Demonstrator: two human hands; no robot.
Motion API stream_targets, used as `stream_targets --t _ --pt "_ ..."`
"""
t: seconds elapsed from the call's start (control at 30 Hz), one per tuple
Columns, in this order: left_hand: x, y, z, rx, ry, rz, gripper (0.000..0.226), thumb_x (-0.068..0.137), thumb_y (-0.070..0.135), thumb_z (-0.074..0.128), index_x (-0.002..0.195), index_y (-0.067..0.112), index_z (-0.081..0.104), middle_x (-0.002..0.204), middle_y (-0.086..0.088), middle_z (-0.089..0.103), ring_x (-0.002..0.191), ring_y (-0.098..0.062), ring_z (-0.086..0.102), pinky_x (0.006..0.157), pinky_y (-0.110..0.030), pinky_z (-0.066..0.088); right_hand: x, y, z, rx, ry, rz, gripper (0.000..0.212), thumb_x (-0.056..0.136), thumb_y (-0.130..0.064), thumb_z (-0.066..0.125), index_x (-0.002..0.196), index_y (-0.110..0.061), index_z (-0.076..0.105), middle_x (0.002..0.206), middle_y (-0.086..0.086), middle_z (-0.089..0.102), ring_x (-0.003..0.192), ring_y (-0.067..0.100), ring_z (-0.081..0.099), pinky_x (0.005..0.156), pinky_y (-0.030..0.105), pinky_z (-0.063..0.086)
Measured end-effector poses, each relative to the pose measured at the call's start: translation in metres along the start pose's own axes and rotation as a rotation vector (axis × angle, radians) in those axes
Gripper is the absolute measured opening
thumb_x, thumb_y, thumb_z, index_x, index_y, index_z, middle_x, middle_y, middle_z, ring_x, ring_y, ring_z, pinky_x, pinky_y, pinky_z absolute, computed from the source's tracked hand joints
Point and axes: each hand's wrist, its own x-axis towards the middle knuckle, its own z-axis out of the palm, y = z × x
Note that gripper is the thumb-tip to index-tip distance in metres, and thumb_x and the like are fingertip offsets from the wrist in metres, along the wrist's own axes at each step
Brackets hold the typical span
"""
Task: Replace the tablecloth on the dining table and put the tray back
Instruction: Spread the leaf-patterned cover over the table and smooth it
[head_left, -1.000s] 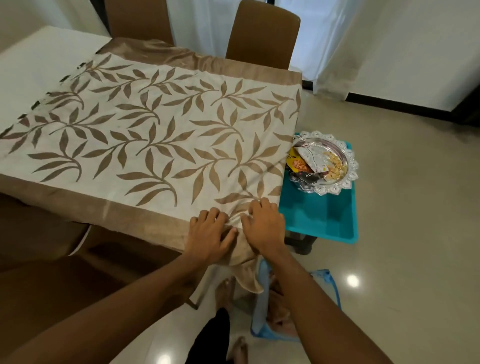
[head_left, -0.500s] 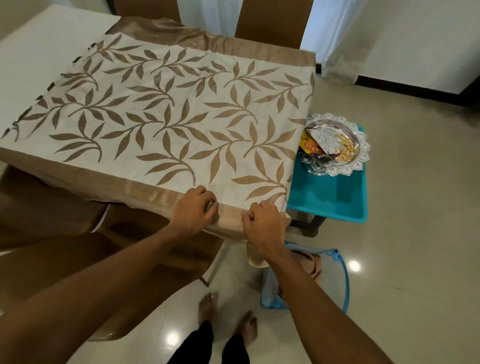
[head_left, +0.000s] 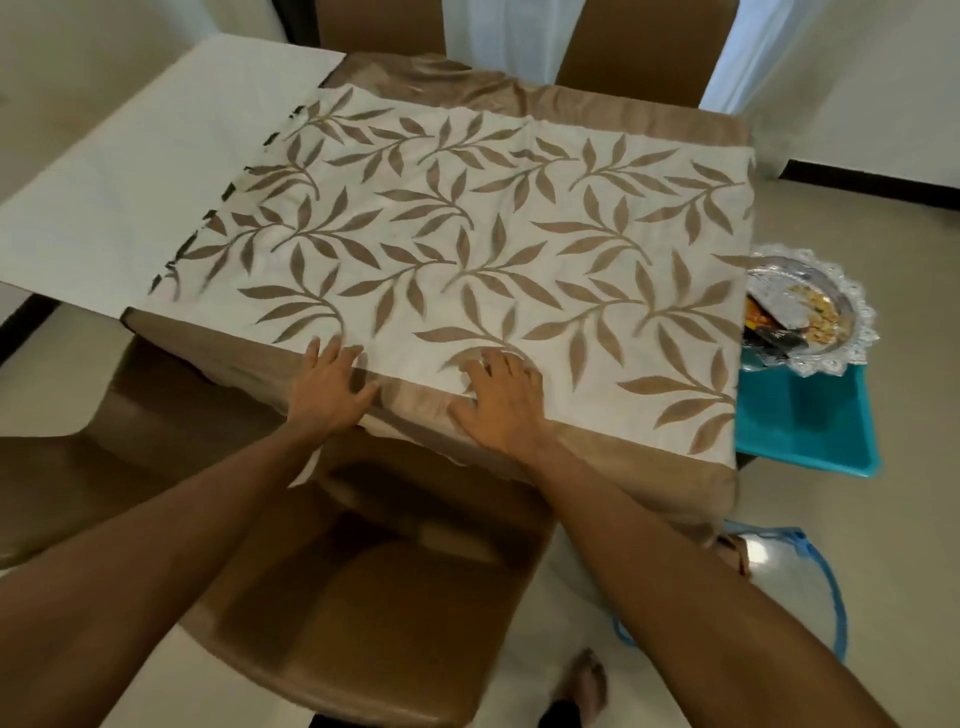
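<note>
You have flat, open room across the tablecloth (head_left: 467, 234) and the bare left end of the bench (head_left: 104, 197). A brown chair (head_left: 363, 597) stands against the near edge. The tray (head_left: 815, 312) on its teal stool (head_left: 805, 431) crowds the right edge.

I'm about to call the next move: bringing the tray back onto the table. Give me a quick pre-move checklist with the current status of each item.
1. Hands free: left hand and right hand lie flat on the tablecloth, holding nothing. Ok.
2. Table fully covered: a white surface shows uncovered at the left end. Not ok.
3. Cloth smooth: the far brown border is rumpled. Not ok.
4. Tray ready: the tray sits on the teal stool by the table's right end. Ok.
5. Old cloth cleared: some fabric shows in the basket on the floor, but which cloth it is: cannot tell.
</note>
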Motion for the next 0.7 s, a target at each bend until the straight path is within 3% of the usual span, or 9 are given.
stream_targets --t 0.23,0.33,0.5,0.7 --pt "0.112 -0.113 -0.038 0.025 -0.058 0.041 0.08 0.095 0.065 0.042 0.16 0.029 0.012 0.169 -0.005 -0.002 0.154 -0.032 -0.01 0.121 -0.06 0.003 0.139 -0.134 0.057 -0.05 0.103 0.003 0.053 0.099 -0.054 0.046 0.146 -0.03 0.049 0.158 0.005 0.039 0.146 0.03 0.033 0.117 0.055 0.027" --pt "0.145 -0.176 -0.052 0.043 -0.131 -0.007 0.086 0.092 0.074 0.034 0.16 0.031 0.004 0.168 -0.005 -0.009 0.153 -0.031 -0.013 0.12 -0.06 -0.001 0.197 -0.192 0.08 -0.036 0.101 0.092 0.059 0.103 -0.056 0.04 0.157 -0.033 0.034 0.168 0.007 0.021 0.154 0.032 0.015 0.121 0.057 0.013" --pt "0.159 -0.236 -0.061 0.065 -0.224 0.011 0.09 0.089 0.082 0.025 0.158 0.036 -0.009 0.166 -0.002 -0.02 0.152 -0.031 -0.018 0.12 -0.058 -0.007 0.233 -0.237 0.118 -0.097 -0.085 0.201 0.074 0.096 -0.076 0.019 0.16 -0.043 0.004 0.172 0.005 -0.006 0.156 0.035 -0.011 0.121 0.065 -0.006" --pt "0.158 -0.275 -0.072 0.02 -0.254 0.023 0.088 0.09 0.081 0.019 0.155 0.037 -0.021 0.164 0.001 -0.027 0.149 -0.03 -0.028 0.116 -0.058 -0.017 0.242 -0.283 0.14 -0.132 0.001 0.227 0.081 0.089 -0.087 0.012 0.159 -0.047 0.007 0.171 0.001 -0.012 0.156 0.033 -0.011 0.12 0.059 -0.017"
